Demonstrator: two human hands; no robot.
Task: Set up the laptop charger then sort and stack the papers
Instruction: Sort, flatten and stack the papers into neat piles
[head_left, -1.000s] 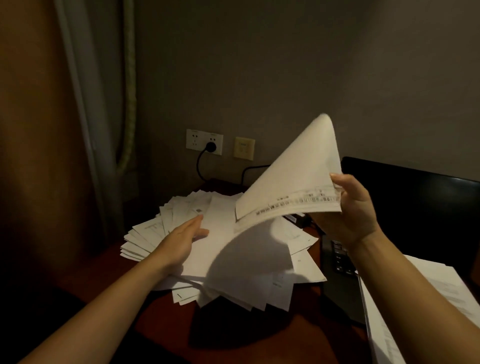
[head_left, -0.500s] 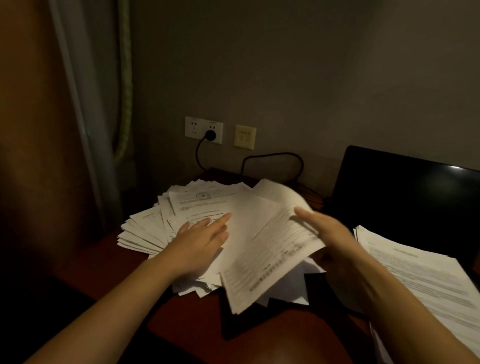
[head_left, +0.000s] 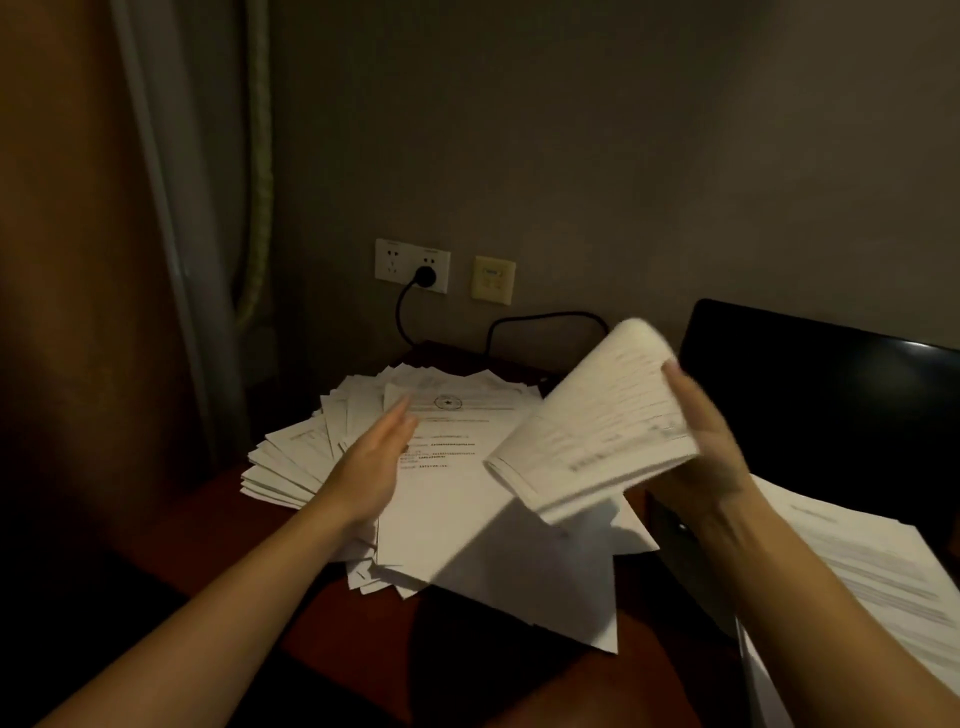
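A loose pile of white printed papers (head_left: 457, 499) spreads over the dark red desk (head_left: 332, 639). My left hand (head_left: 371, 462) lies flat on the pile's left part, fingers stretched out. My right hand (head_left: 701, 447) grips a curled sheaf of sheets (head_left: 597, 426) lifted above the pile's right side. The open laptop (head_left: 831, 405) stands at the right with a dark screen. A neat stack of papers (head_left: 872, 566) lies in front of it, over the keyboard. The black charger plug (head_left: 426, 275) sits in the wall socket, its cable (head_left: 545, 319) looping along the wall.
A white double wall socket (head_left: 412, 265) and a beige wall plate (head_left: 493, 279) are on the wall behind the desk. A curtain (head_left: 171, 260) hangs at the left. The room is dim.
My right hand came down onto the pile with the first sheet, then rose again gripping a curled sheaf. My left hand slid a little farther onto the pile.
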